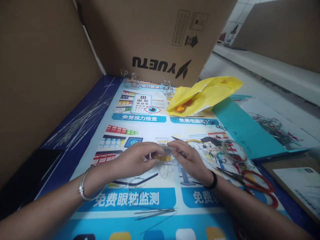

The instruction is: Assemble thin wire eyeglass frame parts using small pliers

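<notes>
Poster-topped table; left hand and right hand pinch clear yellow-beaded piece.

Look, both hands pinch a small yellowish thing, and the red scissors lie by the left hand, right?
Not quite. The head view shows the red scissors by the right hand, not the left hand. Both hands do pinch the small yellowish thing.

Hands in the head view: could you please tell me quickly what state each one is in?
Left hand: closed, fingertips pinching the small beaded wire piece.
Right hand: closed, pinching the same piece from the other side.
</notes>
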The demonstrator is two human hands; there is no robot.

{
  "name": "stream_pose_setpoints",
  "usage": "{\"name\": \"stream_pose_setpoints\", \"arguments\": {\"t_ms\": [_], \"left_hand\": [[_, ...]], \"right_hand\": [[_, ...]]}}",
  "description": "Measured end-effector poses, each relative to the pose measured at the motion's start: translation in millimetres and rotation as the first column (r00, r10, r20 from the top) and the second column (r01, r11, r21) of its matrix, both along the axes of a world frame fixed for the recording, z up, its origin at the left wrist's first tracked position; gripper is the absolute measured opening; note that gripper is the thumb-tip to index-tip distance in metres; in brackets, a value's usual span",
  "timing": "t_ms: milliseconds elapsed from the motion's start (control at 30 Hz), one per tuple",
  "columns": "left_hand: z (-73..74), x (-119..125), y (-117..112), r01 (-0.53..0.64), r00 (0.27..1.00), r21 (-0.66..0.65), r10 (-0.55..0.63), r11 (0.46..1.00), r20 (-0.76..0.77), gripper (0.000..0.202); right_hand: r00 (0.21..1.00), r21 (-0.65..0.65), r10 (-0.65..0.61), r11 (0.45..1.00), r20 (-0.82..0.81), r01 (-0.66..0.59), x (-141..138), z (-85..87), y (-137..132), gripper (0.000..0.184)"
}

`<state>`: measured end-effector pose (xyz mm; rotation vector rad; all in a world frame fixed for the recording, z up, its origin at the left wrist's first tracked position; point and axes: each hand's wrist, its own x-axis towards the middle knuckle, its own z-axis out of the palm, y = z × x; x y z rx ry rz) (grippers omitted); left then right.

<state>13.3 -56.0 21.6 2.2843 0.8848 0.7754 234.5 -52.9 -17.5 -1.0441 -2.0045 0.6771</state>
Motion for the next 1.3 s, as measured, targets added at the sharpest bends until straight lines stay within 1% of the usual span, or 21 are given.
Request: {"name": "stream_pose_setpoints", "arguments": {"t_ms": [100, 267, 333, 467, 567, 733, 800, 867, 933, 1000, 1100, 1300], "left_hand": [[2.2, 0, -1, 0.028, 1.0, -0.033, -0.028, 0.999, 0.001, 0.022], [1.4, 0, -1, 0.032, 0.999, -0.056, -0.032, 0.998, -0.001, 0.022], [1.3, 0, -1, 0.056, 0.998, -0.045, -0.056, 0.997, 0.01, 0.019], [2.0, 2, -1, 0.164, 0.984, 0.003, -0.164, 0.986, 0.063, 0.016], [0.8, 3, -3, 0.199, 0.977, 0.058, -0.203, 0.978, 0.065, 0.017], [-5.0, 4, -5, 0.189, 0.98, 0.204, -0.197, 0.961, 0.022, 0.02], [-6.4, 4, -6, 0.17, 0.984, 0.253, -0.176, 0.952, 0.001, 0.021], [-6.6, 4, -6, 0.153, 0.988, 0.282, -0.157, 0.947, -0.011, 0.022], [-6.0, 5, -6, 0.141, 0.989, 0.29, -0.147, 0.947, -0.002, 0.022], [-5.6, 5, -6, 0.126, 0.991, 0.29, -0.136, 0.949, 0.014, 0.022], [-6.4, 5, -5, 0.114, 0.991, 0.283, -0.128, 0.952, 0.032, 0.021], [-9.7, 4, -5, 0.146, 0.988, 0.277, -0.155, 0.95, 0.012, 0.021]], "right_hand": [[1.0, -0.016, 0.009, 1.0, -0.023, -0.009, 0, -0.9, -1, 0.029], [0.998, -0.034, 0.008, 0.999, -0.063, -0.01, 1, 1.9, -3, 0.03], [0.997, -0.024, 0.009, 1.0, -0.081, -0.011, 1, 3.7, -3, 0.029], [0.993, 0.02, 0.028, 0.999, -0.116, -0.026, 2, 6.1, -3, 0.029], [0.99, 0.0, 0.046, 0.999, -0.133, -0.046, 3, 7.7, -2, 0.028], [0.981, -0.062, 0.068, 0.995, -0.179, -0.081, 7, 13.1, -2, 0.026], [0.977, -0.071, 0.112, 0.989, -0.18, -0.127, 9, 15.9, -2, 0.031], [0.97, -0.073, 0.173, 0.98, -0.17, -0.187, 10, 17.9, -1, 0.04], [0.961, -0.064, 0.227, 0.969, -0.156, -0.239, 10, 18.4, -1, 0.05], [0.956, -0.058, 0.256, 0.962, -0.145, -0.266, 10, 17.2, 0, 0.055], [0.951, -0.065, 0.263, 0.959, -0.165, -0.276, 9, 13.9, -1, 0.055], [0.942, -0.052, 0.253, 0.961, -0.222, -0.271, 7, 11.2, -4, 0.056]]}}
